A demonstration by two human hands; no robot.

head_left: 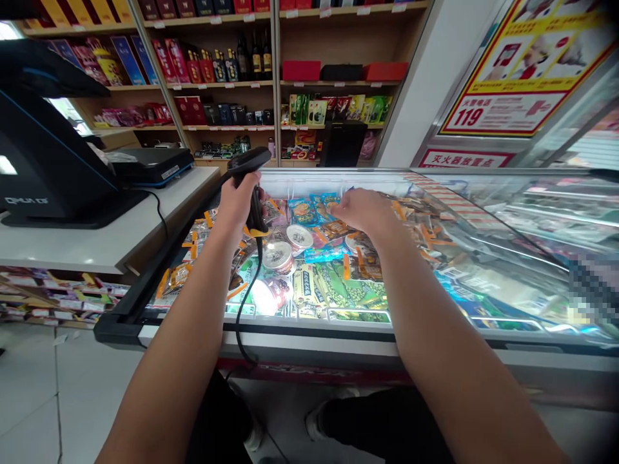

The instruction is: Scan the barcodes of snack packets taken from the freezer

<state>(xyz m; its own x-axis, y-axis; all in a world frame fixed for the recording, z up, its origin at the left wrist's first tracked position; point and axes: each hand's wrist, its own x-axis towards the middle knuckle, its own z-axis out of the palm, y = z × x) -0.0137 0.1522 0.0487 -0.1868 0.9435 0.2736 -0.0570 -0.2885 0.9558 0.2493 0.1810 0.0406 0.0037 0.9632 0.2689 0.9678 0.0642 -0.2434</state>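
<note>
My left hand (238, 201) is closed round the handle of a black barcode scanner (250, 162), whose head points right and whose black cable (244, 303) hangs down over the freezer's front. My right hand (365, 209) reaches palm down into the open chest freezer (300, 332), fingers bent over the packets of ice cream (319, 283). Whether it grips a packet is hidden by the hand itself. Round tubs (278, 254) lie between my two hands.
A white counter (97, 238) at the left carries a black till screen (43, 167) and a flat black device (152, 164). The freezer's glass lid (507, 219) covers its right part. Wooden shelves (271, 84) of boxes and bottles stand behind. A red and yellow poster (522, 64) hangs at the right.
</note>
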